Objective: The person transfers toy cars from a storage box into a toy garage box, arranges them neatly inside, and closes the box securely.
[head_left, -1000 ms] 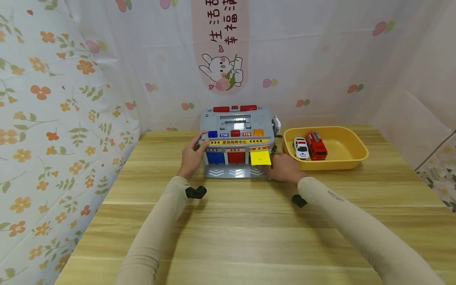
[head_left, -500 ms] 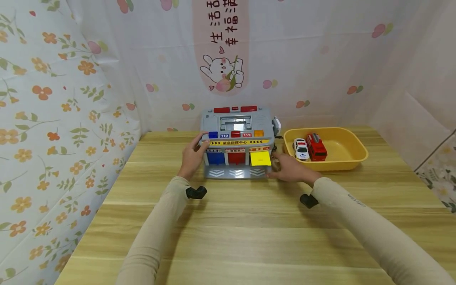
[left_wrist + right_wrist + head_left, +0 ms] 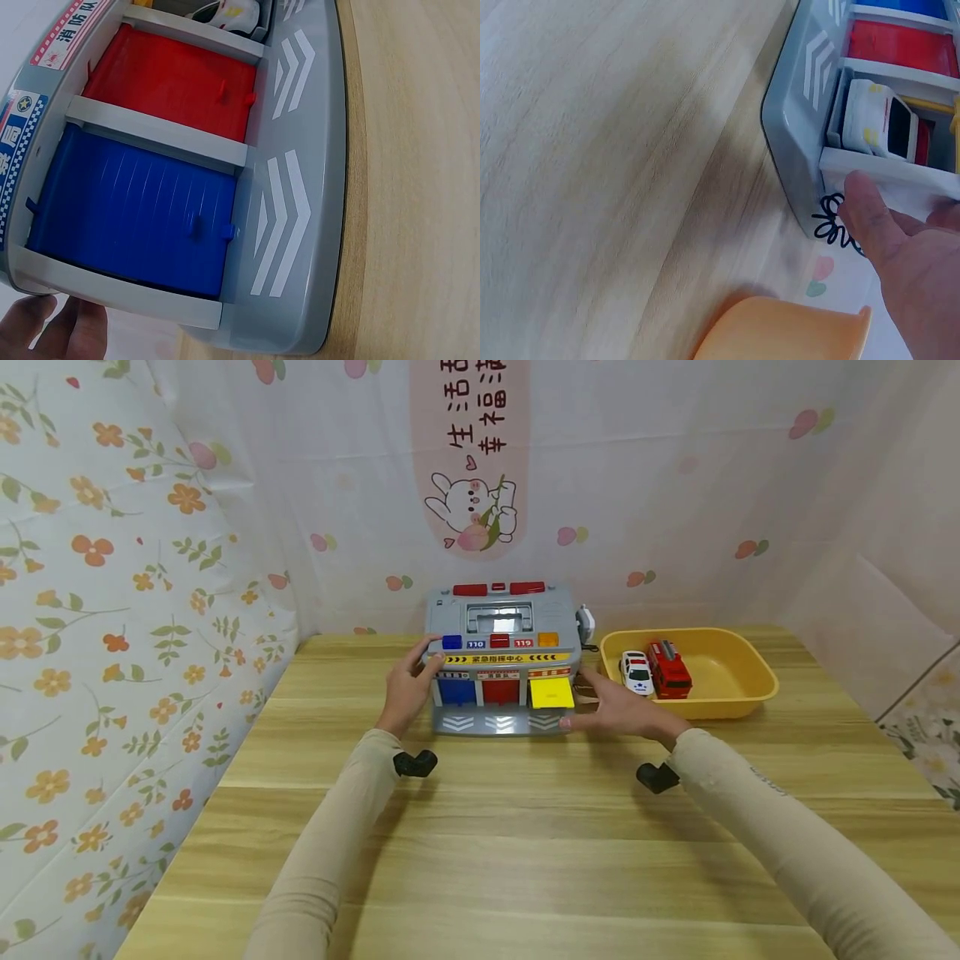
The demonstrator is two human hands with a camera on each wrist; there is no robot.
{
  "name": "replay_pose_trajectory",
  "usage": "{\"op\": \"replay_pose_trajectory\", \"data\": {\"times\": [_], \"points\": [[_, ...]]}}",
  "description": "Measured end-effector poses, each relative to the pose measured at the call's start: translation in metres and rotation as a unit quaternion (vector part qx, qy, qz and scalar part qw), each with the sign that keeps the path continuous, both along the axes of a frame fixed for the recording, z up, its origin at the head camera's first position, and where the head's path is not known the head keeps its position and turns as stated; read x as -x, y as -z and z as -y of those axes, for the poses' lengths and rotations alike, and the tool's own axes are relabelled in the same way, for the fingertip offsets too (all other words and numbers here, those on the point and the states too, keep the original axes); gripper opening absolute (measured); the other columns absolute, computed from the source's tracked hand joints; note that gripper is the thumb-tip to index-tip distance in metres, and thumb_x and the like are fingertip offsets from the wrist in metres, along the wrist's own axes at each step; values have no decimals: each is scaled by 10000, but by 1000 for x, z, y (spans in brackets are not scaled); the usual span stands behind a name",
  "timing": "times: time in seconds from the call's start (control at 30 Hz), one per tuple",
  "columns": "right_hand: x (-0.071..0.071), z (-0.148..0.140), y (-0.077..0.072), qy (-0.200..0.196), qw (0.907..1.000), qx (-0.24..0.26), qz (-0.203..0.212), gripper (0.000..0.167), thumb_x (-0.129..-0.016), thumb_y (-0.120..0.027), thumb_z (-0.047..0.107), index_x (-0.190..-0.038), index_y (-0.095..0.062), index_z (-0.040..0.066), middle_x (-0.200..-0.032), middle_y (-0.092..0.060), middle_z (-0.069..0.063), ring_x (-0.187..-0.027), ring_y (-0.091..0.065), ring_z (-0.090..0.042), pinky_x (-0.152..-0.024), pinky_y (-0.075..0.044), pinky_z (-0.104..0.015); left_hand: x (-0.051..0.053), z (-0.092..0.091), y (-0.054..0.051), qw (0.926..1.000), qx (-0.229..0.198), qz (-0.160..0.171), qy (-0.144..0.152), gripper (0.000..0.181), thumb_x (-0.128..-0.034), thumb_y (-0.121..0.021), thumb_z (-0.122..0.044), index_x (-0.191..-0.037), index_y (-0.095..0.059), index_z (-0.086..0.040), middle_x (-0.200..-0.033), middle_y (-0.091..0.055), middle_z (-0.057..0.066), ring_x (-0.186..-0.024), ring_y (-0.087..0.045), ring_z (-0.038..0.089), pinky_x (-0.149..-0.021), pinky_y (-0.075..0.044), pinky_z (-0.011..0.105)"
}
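A grey toy emergency station (image 3: 501, 725) stands at the back of the table, with a blue door (image 3: 135, 210) and a red door (image 3: 176, 82) closed. Its yellow door (image 3: 552, 692) is swung up. Inside that bay sits a white toy car (image 3: 870, 116), seen in the right wrist view. My left hand (image 3: 406, 695) grips the station's left end, thumb at the front and fingers on the top and side. At the right end, my right hand (image 3: 624, 707) holds its fingers fairly straight, the thumb against the side wall near the open bay.
A yellow bin (image 3: 727, 668) stands right of the station, holding a white toy police car (image 3: 637, 674) and a red toy fire truck (image 3: 670, 670). A black coiled cord (image 3: 832, 221) hangs by the station's right side. Patterned cloth (image 3: 360, 468) closes off the back.
My right hand has drawn back from the front of the yellow-door bay to the station's right side, its fingers spreading. The left hand stays in place.
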State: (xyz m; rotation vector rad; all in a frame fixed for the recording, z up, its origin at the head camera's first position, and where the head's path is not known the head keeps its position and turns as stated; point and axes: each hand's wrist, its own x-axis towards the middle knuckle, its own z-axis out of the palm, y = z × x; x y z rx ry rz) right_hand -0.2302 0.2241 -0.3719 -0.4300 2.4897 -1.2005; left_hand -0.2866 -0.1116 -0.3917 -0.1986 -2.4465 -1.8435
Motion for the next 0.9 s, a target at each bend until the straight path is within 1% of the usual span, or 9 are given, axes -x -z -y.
{"op": "replay_pose_trajectory", "data": {"times": [0.1,0.23,0.43,0.53,0.7,0.77,0.9], "points": [[0,2,-2,100,9999,102,3,973,-939,-688,390,-1617,-54,101,-1640,-260,-211,-1494,-305,-452,-1191,-302,-605,0,0,0,10000,27,-58,16,408,-982,-581,-487,-1381,-566,-403,-1542,-493,-5,-1400,-517,238,-1131,-451,465],[1,4,-4,166,9995,251,-39,931,-960,-650,434,-1613,-78,98,-1625,-288,-212,-1481,-330,-441,-1186,-321,-597,0,1,0,9999,54,-108,-3,416,-985,-583,-471,-1392,-563,-387,-1555,-480,-1,-1418,-496,250,-1137,-444,466],[3,5,-3,398,9989,110,-199,876,-982,-612,448,-1605,-112,89,-1616,-299,-217,-1470,-348,-440,-1193,-307,-601,-1,0,0,10000,14,-93,32,415,-986,-585,-467,-1391,-566,-376,-1560,-473,2,-1417,-498,258,-1138,-444,468],[4,6,-1,570,9980,-9,-284,885,-960,-655,418,-1592,-144,68,-1586,-343,-223,-1435,-398,-434,-1173,-349,-591,-1,0,0,9999,40,-97,25,410,-987,-581,-467,-1388,-565,-381,-1548,-487,11,-1406,-511,257,-1133,-448,469],[6,12,0,815,9955,-242,-420,898,-911,-730,353,-1556,-203,18,-1521,-417,-236,-1341,-505,-435,-1104,-453,-548,-1,1,1,9999,87,-96,-6,405,-987,-577,-475,-1383,-566,-391,-1541,-495,13,-1407,-508,266,-1130,-451,471],[7,15,1,877,9948,-242,-465,886,-896,-752,316,-1541,-223,18,-1495,-437,-236,-1304,-535,-438,-1079,-479,-538,0,1,1,9999,80,-96,-10,405,-986,-579,-478,-1381,-568,-391,-1552,-481,6,-1417,-495,270,-1135,-446,468],[7,18,5,963,9938,-173,-536,893,-878,-776,265,-1540,-218,45,-1489,-438,-229,-1275,-544,-433,-1080,-478,-539,0,1,1,9999,67,-101,5,408,-986,-582,-476,-1385,-568,-387,-1565,-466,-2,-1423,-489,261,-1140,-443,461]]}}
